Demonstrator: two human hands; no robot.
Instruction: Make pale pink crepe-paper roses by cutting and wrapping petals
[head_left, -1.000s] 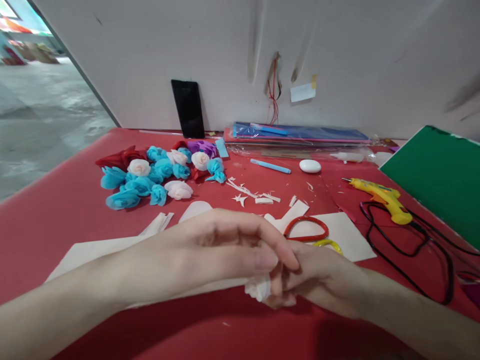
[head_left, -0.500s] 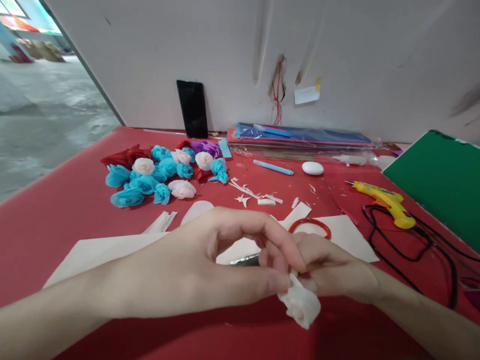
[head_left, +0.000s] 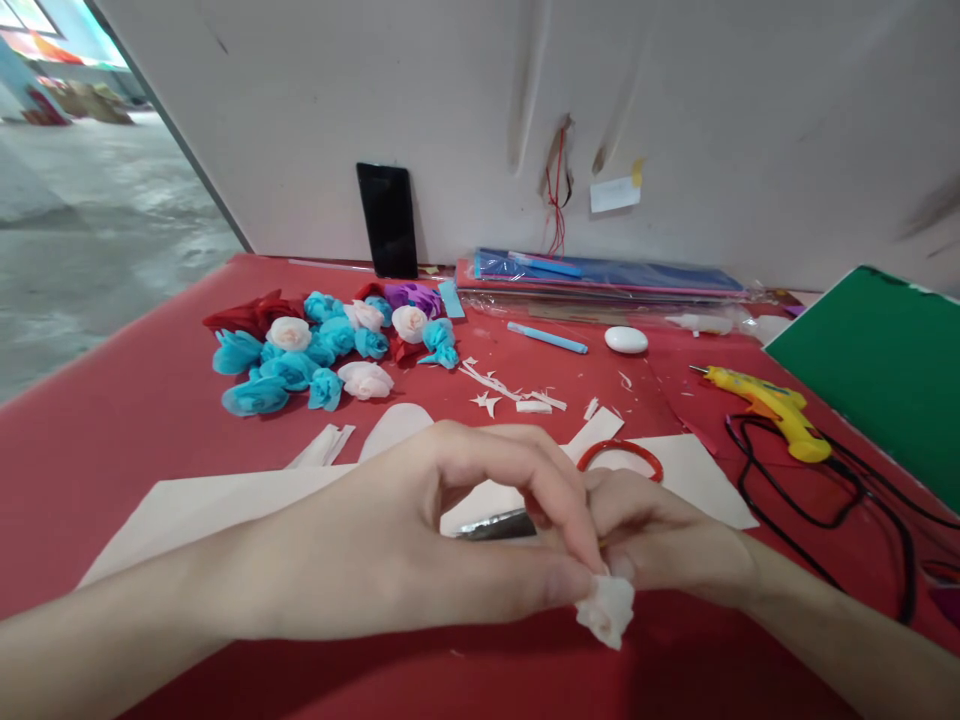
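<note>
While scissors (head_left: 517, 522) hide behind them, both hands (head_left: 592, 560) pinch a paper flower (head_left: 606, 610).

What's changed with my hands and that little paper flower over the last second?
The pale paper flower, mostly hidden between the hands a second ago, now sticks out below the fingertips. The left hand has arched up, uncovering the scissors blade. Both hands keep their grip; the right hand barely moved. The flower pile and glue gun stayed put.

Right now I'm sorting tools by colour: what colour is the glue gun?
Yellow, with an orange trigger; the glue gun shows in the head view.
</note>
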